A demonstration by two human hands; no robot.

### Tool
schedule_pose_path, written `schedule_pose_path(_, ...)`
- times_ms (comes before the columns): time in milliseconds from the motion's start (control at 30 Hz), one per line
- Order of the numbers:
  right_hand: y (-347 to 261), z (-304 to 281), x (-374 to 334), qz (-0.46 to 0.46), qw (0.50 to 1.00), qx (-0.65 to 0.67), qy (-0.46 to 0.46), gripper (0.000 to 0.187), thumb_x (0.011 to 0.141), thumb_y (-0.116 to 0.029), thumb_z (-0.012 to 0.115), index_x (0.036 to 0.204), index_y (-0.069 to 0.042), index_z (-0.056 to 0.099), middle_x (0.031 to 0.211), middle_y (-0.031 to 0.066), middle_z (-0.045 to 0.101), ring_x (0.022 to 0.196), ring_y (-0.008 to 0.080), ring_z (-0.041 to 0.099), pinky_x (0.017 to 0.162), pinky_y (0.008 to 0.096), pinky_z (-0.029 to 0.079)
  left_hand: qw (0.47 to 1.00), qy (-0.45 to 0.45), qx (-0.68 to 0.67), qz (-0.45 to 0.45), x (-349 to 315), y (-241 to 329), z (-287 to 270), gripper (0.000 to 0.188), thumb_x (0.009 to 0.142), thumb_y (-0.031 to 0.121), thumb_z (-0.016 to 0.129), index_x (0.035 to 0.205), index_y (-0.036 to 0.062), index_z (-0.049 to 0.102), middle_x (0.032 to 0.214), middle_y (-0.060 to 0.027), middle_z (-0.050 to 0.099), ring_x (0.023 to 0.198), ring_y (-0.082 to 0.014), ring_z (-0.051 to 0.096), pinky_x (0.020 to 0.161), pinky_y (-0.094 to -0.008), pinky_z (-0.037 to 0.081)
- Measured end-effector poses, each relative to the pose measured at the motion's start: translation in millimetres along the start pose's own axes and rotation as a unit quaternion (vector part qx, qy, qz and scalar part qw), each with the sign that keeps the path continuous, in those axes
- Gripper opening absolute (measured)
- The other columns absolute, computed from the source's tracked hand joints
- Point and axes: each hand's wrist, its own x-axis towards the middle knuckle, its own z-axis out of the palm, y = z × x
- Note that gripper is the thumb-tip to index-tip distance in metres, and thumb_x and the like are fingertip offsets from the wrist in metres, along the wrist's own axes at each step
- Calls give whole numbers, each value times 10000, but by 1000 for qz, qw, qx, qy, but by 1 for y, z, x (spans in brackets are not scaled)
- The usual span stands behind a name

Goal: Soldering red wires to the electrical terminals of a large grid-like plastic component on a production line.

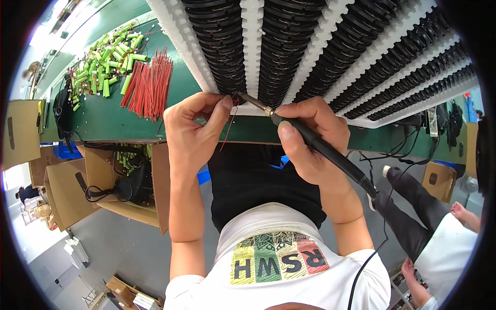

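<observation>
My right hand (315, 135) is closed round the black handle of a soldering iron (323, 147), its metal tip pointing up and left. At the near end of a row of black round parts (222, 51), my left hand (199, 121) pinches a thin red wire (228, 129), whose loose end hangs below the fingers. The iron's tip lies right beside the left fingertips. A white foam tray (253, 46) holds the black parts upright in several slotted rows. Exactly where tip and wire meet is too small to make out.
Left of the tray, a bundle of red wires (150, 85) and a heap of green cylindrical cells (111, 59) lie on the green bench (178, 126). An open cardboard box (160, 181) stands below at left. The iron's cord (380, 243) trails down right, near another person (429, 232).
</observation>
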Motion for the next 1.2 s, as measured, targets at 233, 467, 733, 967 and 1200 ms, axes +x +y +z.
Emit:
schedule_pose_path(233,0,-1,-4,6,1000,16,3,145,823,-48,693,962,-30,657,541,-54,507,445,59,386,441,192,305,1000,-5,2,-7,1,0,-1,62,842,-11,693,830,-66,720,610,-1,612,543,-52,473,506,-170,360)
schedule_pose_path(467,3,-5,-9,-30,997,69,32,169,831,-39,688,993,-14,648,563,-42,534,456,49,399,446,181,307,1000,-2,0,-8,1,0,-1,70,844,1,697,837,-63,724,610,-1,612,543,-51,476,508,-170,362)
schedule_pose_path(733,5,-2,-17,-52,993,91,46,190,831,-29,684,1016,-9,642,593,-42,559,457,44,393,446,172,305,1000,-6,25,2,-3,6,-5,94,840,43,737,862,-48,734,662,-20,660,576,-72,530,545,-184,416)
schedule_pose_path(967,12,-1,-30,-132,984,108,59,255,816,-29,683,1066,5,645,600,-31,524,462,68,348,439,194,282,958,251,128,41,13,-17,-53,200,858,207,759,925,18,758,741,-32,705,647,-108,590,631,-257,485)
schedule_pose_path(1200,20,3,-32,-229,965,120,49,306,797,-22,671,1100,12,652,587,-28,456,469,97,303,429,227,258,869,169,443,-139,52,-59,-93,228,882,291,711,923,73,761,719,-26,700,627,-181,619,632,-305,501)
